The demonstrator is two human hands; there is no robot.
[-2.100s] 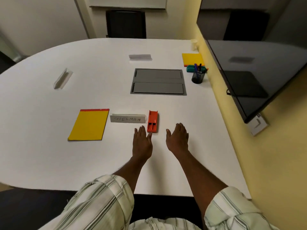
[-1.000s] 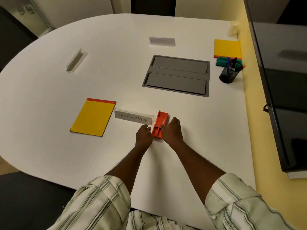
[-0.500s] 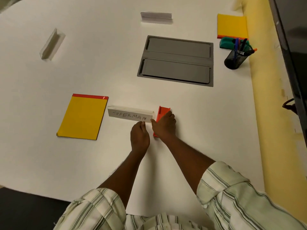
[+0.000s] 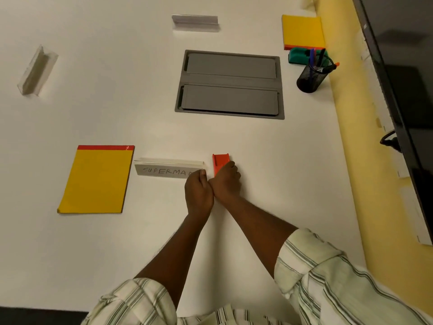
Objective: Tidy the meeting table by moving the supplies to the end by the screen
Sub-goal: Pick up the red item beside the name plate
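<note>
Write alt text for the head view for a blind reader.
A person's left hand grips the end of a SUPERMAN name card while the right hand closes over a small orange item beside it on a white table. A yellow pad lies left of the card; another pad, a pen cup and a green item sit near the screen.

Bare tabletop (image 4: 304, 160) right of orange case (image 4: 219, 160): open lane, running on between flush grey hatch (image 4: 230, 84) and yellow wall (image 4: 356, 137). Lane narrows at mesh pen cup (image 4: 310, 78); green block (image 4: 298, 56) and yellow pad (image 4: 303, 30) close behind it. Screen (image 4: 398, 66) projects from wall at right. Leftward: name card (image 4: 164, 171), second yellow pad (image 4: 98, 181) side by side block passage.
</note>
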